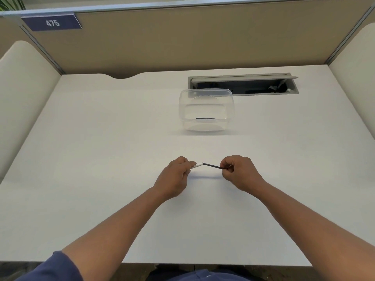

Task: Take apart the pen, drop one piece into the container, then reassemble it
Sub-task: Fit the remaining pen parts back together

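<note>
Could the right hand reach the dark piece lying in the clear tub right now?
Probably yes, once it lets go. The container has no lid and bare desk lies between, but the right hand is pinching the dark pen part, so it isn't free to pick up the dark piece.

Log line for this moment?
left hand: grips white barrel | right hand: grips dark refill | container: holds dark piece
</note>
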A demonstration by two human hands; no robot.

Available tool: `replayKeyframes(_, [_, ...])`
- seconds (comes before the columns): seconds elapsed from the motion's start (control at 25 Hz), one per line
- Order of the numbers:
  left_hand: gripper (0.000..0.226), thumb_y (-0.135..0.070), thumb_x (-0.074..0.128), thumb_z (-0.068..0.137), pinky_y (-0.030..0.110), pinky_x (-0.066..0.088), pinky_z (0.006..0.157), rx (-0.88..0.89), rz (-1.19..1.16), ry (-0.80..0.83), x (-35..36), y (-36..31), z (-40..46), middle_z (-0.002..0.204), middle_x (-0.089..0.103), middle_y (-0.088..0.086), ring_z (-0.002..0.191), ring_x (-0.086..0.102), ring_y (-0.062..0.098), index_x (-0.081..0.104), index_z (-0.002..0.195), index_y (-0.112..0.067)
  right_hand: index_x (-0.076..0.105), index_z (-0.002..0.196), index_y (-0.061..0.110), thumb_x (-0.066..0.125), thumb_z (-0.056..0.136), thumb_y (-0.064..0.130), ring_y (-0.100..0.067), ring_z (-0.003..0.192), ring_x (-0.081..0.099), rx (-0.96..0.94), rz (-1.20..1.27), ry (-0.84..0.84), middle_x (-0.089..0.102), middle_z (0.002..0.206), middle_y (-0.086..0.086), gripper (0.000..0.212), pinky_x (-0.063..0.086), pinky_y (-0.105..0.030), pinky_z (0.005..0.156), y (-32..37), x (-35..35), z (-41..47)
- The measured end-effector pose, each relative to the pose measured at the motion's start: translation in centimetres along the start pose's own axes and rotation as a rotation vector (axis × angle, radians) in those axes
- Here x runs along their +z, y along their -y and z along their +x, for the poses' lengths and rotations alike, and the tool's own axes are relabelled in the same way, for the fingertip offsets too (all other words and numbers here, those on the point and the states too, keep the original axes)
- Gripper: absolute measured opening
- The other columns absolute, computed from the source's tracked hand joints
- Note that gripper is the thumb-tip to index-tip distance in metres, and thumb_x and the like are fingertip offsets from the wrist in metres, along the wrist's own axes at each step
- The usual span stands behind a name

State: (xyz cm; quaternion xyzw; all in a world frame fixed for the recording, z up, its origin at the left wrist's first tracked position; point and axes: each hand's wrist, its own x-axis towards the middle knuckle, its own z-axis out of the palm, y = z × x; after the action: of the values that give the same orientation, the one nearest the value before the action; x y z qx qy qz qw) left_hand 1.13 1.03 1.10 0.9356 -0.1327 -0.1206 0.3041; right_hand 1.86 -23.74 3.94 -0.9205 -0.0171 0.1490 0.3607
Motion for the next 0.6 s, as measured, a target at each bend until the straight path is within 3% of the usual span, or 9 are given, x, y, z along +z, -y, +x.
replayKeyframes(0.2, [0.043,-0.006,0.046,0.098,0.045,0.055,0.077,-0.006,0.044,-0.004,0.13,-0.12,-0.21,0.102,0.052,-0.014,0.093,0.055,0.019,0.064,0.131,-0.026,0.073,0.089,0.017,0.058,0.083,0.004,-0.014,0.076,0.06,-0.016,-0.001,-0.022,0.066,0.086,0.004,0.021,0.045,-0.021,0.063,-0.1,-0.01,0.3])
replayKeyframes(0.4, [0.042,-0.005,0.046,0.098,0.043,0.053,0.08,-0.007,0.063,-0.005,0.19,-0.33,-0.34,0.102,0.053,-0.012,0.095,0.055,0.021,0.065,0.132,-0.023,0.075,0.097,0.017,0.062,0.09,0.006,-0.003,0.078,0.057,-0.009,0.082,-0.031,0.065,0.094,0.006,0.018,0.041,-0.015,0.068,-0.36,-0.24,0.58])
replayKeyframes(0.6, [0.042,-0.007,0.046,0.099,0.044,0.054,0.079,-0.014,0.045,0.002,0.44,-0.54,-0.45,0.101,0.05,-0.015,0.095,0.054,0.02,0.064,0.131,-0.025,0.075,0.098,0.02,0.068,0.092,0.011,-0.005,0.073,0.056,0.061,0.279,0.011,0.066,0.085,0.006,0.013,0.042,-0.011,0.061,-0.49,-0.18,0.45])
